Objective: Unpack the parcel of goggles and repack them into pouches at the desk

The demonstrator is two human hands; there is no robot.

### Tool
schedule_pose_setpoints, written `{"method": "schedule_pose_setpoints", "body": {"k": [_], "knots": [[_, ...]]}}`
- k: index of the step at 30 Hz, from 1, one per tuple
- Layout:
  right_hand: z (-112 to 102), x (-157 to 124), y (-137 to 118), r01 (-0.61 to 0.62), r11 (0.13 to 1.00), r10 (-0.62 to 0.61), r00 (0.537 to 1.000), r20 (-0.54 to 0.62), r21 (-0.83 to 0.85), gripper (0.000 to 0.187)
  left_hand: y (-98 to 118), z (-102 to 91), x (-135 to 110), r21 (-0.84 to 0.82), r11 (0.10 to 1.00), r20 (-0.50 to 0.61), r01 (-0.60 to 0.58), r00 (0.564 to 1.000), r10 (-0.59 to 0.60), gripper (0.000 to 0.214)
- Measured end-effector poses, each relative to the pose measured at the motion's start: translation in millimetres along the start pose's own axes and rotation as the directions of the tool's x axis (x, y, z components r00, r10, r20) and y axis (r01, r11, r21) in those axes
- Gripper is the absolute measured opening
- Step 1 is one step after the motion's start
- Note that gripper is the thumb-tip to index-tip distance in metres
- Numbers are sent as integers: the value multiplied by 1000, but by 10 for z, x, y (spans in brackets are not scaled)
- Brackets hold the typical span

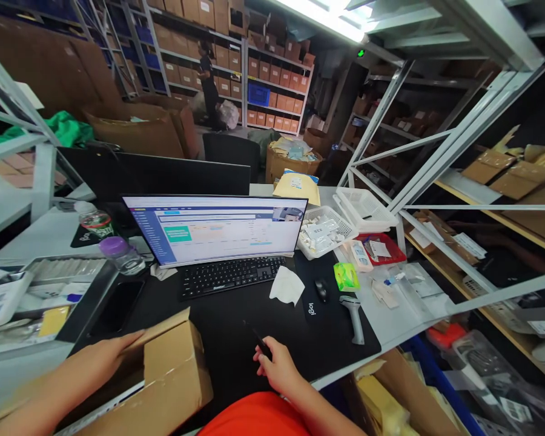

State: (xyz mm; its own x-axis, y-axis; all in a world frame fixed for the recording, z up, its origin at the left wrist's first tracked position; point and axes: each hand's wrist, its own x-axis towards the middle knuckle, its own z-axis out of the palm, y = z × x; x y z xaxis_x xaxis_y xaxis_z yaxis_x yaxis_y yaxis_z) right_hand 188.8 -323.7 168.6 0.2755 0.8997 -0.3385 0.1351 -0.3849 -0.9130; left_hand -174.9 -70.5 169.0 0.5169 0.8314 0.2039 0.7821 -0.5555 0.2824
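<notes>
My left hand [100, 359] rests flat on the open flap of a cardboard box [172, 375] at the near edge of the desk, fingers stretched along the flap. My right hand [279, 366] is closed round a small dark pen-like object [261, 344] on the black desk mat [236, 321]. Behind them stand a black keyboard [229, 275] and a lit monitor [218, 229].
A white tissue [287, 286], mouse [321, 289], handheld scanner [355, 318] and green packet [346, 277] lie to the right. White baskets [345, 221] and a red tray [381, 248] sit beyond. A phone [118, 306], bottles and a tray are at left. A person stands by far shelves.
</notes>
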Motion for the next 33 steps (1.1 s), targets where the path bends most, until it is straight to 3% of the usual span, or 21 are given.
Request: {"method": "schedule_pose_setpoints", "body": {"k": [2,5,8,11,14,18,21,24,29,33], "knots": [[-10,18,27,45,998,-45,999,-5,-50,17,23,-19,-77,-35,999,2,17,1000,-17,41],[-27,67,26,123,986,-124,992,-2,-115,24,351,-52,-504,72,997,-195,-7,981,21,56],[-46,105,-32,118,979,-108,992,68,-164,40,730,-85,-1086,215,965,-102,-152,979,177,89],[-104,159,-154,233,927,-168,959,229,-295,51,878,-141,-1480,284,932,50,-223,975,218,121],[-187,289,-309,483,768,-289,847,447,-421,43,821,-190,-1606,317,933,87,-168,985,148,118],[-221,532,-497,746,485,-345,643,684,-456,36,774,-209,-1599,294,950,87,-102,993,80,105],[-158,721,-612,864,260,-353,501,790,-432,34,831,-212,-1595,264,963,85,-53,996,32,97],[-63,878,-731,918,107,-361,393,846,-381,33,891,-229,-1605,226,974,85,-20,996,1,93],[43,1016,-979,950,-15,-387,282,878,-312,31,924,-270,-1591,181,983,66,-20,998,8,88],[92,1108,-1145,942,-78,-393,271,879,-326,28,909,-269,-1558,175,984,73,-28,997,16,87]]}}
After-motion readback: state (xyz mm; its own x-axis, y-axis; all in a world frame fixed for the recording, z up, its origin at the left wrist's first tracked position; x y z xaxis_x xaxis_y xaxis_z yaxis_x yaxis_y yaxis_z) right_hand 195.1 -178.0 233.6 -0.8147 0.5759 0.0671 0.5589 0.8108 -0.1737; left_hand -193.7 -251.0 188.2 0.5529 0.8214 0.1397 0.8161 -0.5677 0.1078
